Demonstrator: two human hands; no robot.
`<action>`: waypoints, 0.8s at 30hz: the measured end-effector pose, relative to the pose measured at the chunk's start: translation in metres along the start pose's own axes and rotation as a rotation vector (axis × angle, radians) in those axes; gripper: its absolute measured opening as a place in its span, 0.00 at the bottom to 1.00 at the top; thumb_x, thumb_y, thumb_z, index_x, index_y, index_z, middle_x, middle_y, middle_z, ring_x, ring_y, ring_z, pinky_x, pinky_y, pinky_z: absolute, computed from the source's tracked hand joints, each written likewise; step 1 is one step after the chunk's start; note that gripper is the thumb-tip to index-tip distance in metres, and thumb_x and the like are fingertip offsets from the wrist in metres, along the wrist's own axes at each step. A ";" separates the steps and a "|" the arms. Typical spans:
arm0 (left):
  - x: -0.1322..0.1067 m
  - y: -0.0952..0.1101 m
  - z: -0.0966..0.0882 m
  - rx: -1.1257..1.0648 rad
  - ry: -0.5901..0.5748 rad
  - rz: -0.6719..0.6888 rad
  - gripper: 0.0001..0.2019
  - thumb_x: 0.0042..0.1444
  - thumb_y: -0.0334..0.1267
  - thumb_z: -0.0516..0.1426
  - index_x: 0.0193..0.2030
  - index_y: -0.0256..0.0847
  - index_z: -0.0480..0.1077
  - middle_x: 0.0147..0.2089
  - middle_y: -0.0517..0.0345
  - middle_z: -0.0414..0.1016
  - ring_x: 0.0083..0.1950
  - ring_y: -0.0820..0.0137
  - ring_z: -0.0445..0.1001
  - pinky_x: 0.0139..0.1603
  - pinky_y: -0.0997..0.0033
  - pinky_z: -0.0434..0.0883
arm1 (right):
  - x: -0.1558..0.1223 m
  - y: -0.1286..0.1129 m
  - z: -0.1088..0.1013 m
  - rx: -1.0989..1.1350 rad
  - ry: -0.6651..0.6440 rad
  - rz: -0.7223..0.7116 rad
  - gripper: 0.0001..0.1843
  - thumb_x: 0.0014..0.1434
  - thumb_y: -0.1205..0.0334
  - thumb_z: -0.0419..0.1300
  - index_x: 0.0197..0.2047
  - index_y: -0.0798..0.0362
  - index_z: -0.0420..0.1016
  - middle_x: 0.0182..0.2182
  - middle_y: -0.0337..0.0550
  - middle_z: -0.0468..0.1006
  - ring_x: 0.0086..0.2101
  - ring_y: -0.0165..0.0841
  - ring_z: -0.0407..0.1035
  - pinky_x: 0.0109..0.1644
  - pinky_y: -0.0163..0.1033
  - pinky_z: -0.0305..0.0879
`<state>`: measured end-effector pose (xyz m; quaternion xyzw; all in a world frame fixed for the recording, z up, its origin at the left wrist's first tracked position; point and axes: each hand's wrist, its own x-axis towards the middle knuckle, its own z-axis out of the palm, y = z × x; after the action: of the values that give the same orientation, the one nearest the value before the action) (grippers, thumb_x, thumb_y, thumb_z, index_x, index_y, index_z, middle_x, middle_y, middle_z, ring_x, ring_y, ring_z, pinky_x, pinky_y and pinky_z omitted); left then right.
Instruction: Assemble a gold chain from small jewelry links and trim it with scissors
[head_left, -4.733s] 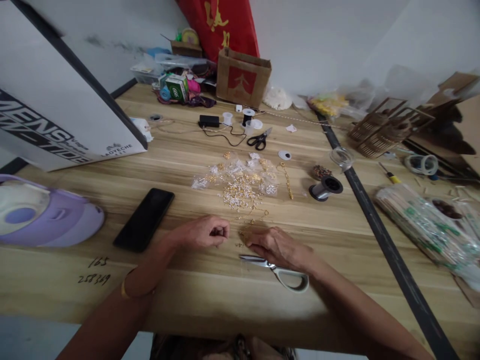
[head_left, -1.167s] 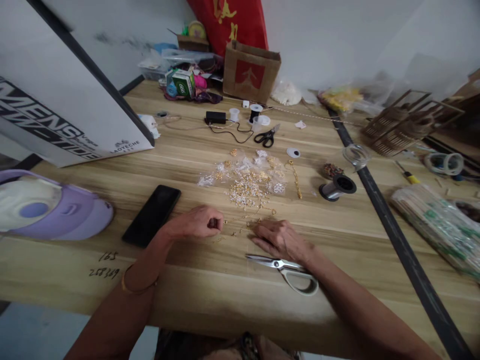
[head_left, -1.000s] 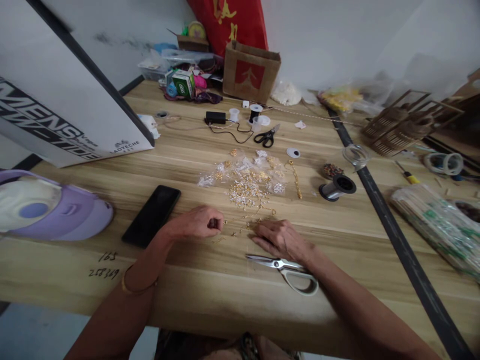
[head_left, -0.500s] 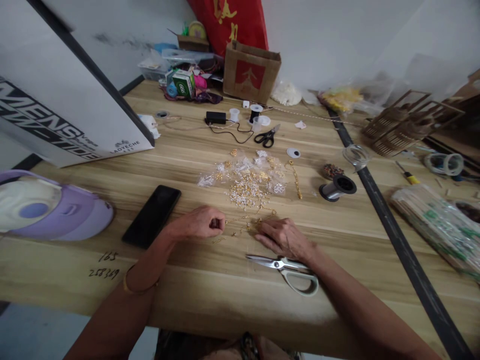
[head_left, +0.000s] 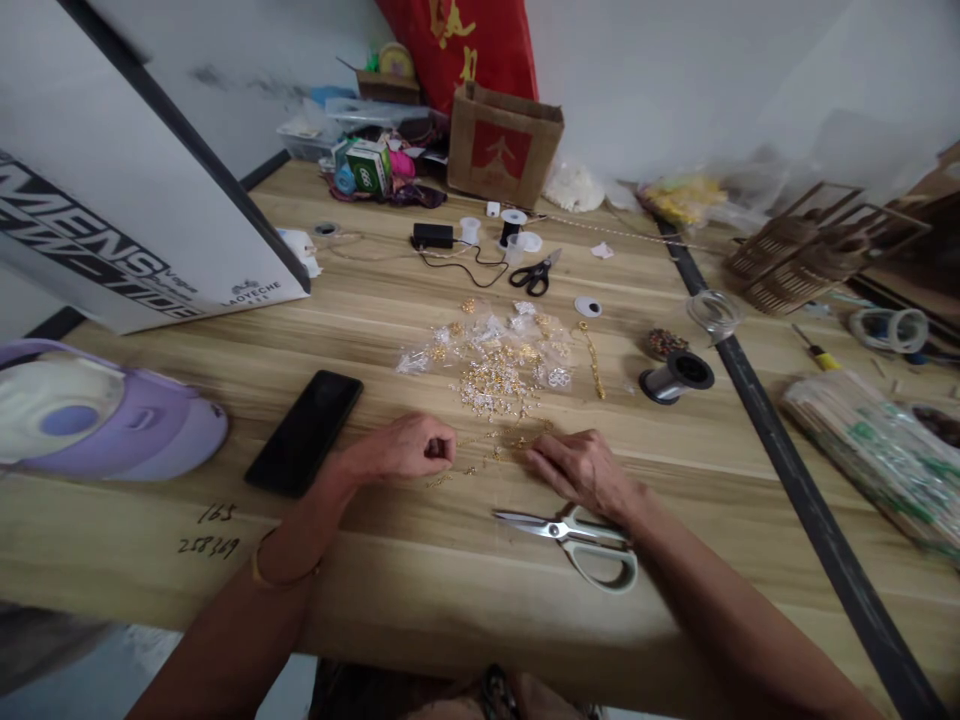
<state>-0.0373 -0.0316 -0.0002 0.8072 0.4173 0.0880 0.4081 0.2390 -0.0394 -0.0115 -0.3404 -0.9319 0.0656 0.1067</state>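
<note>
Thumb and fingers of my left hand (head_left: 409,448) are pinched together at the left end of a thin gold chain (head_left: 491,434), which runs across the table towards my right hand. My right hand (head_left: 581,465) rests on its side with curled fingers, the tips at the chain's right part; what lies under them is hidden. Small gold pieces (head_left: 470,470) lie between the hands. Beyond them is a pile of clear and gold beads (head_left: 495,385) with small plastic bags of findings (head_left: 487,328). Scissors with pale handles (head_left: 555,528) lie just below my right hand.
A black phone (head_left: 304,432) and a purple-and-white visor (head_left: 142,420) are on the left. To the right stand a wire spool (head_left: 676,376) and a dish of mixed beads (head_left: 666,343). Black scissors (head_left: 534,275) lie farther back. A large white box (head_left: 127,200) stands at the left.
My right hand has shifted slightly to the right, its fingers drawn closer together. My left hand has moved a little to the right, still pinched. The surrounding things stay put.
</note>
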 end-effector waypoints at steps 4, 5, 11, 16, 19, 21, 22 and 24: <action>0.001 0.000 0.003 -0.012 0.008 0.021 0.04 0.45 0.26 0.54 0.26 0.35 0.71 0.23 0.62 0.70 0.24 0.78 0.65 0.25 0.80 0.60 | 0.000 0.001 -0.006 -0.021 -0.026 0.058 0.18 0.67 0.58 0.44 0.31 0.55 0.68 0.20 0.40 0.73 0.20 0.27 0.65 0.27 0.33 0.49; 0.001 0.000 0.003 -0.014 0.010 0.027 0.05 0.45 0.26 0.54 0.26 0.35 0.70 0.23 0.62 0.70 0.24 0.78 0.65 0.25 0.80 0.60 | 0.000 0.002 -0.006 -0.026 -0.034 0.067 0.17 0.67 0.58 0.45 0.32 0.55 0.68 0.20 0.39 0.73 0.20 0.27 0.65 0.26 0.33 0.48; 0.002 0.003 0.004 -0.016 0.027 0.044 0.05 0.44 0.25 0.54 0.25 0.35 0.71 0.23 0.63 0.69 0.24 0.78 0.64 0.25 0.80 0.60 | 0.000 0.005 -0.009 0.012 -0.080 0.069 0.13 0.65 0.56 0.49 0.33 0.52 0.68 0.20 0.37 0.72 0.19 0.27 0.64 0.25 0.34 0.48; 0.002 0.007 0.003 -0.027 0.012 0.018 0.06 0.44 0.25 0.54 0.25 0.35 0.71 0.23 0.62 0.69 0.24 0.78 0.64 0.25 0.80 0.60 | 0.002 0.001 -0.014 0.050 -0.074 0.047 0.11 0.65 0.59 0.48 0.35 0.53 0.67 0.26 0.39 0.72 0.23 0.27 0.66 0.27 0.33 0.51; 0.001 0.009 0.003 -0.024 0.005 0.007 0.05 0.44 0.26 0.54 0.26 0.35 0.71 0.23 0.62 0.69 0.24 0.77 0.65 0.26 0.80 0.60 | 0.003 0.001 -0.020 -0.019 -0.058 0.079 0.09 0.64 0.65 0.48 0.36 0.54 0.67 0.31 0.42 0.72 0.26 0.27 0.66 0.27 0.33 0.51; 0.001 0.009 0.003 -0.026 0.000 0.002 0.05 0.45 0.26 0.54 0.26 0.35 0.71 0.23 0.62 0.69 0.25 0.77 0.65 0.26 0.80 0.60 | 0.002 0.003 -0.024 -0.094 -0.044 0.121 0.08 0.62 0.69 0.49 0.36 0.54 0.68 0.35 0.44 0.71 0.29 0.29 0.66 0.27 0.33 0.52; 0.001 0.009 0.003 -0.029 -0.003 0.001 0.05 0.45 0.26 0.54 0.26 0.35 0.71 0.23 0.62 0.70 0.25 0.77 0.65 0.26 0.80 0.60 | 0.002 0.003 -0.027 -0.125 -0.035 0.142 0.07 0.61 0.71 0.49 0.36 0.54 0.68 0.37 0.45 0.71 0.31 0.31 0.66 0.27 0.33 0.52; 0.002 0.007 0.003 -0.034 -0.008 0.002 0.05 0.45 0.26 0.54 0.26 0.35 0.71 0.23 0.62 0.69 0.25 0.77 0.65 0.26 0.80 0.60 | 0.002 0.004 -0.032 -0.155 -0.018 0.173 0.07 0.60 0.72 0.51 0.36 0.54 0.68 0.39 0.47 0.71 0.36 0.34 0.66 0.28 0.34 0.54</action>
<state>-0.0301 -0.0348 0.0026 0.8010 0.4134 0.0922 0.4232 0.2477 -0.0340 0.0187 -0.4262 -0.9022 0.0053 0.0655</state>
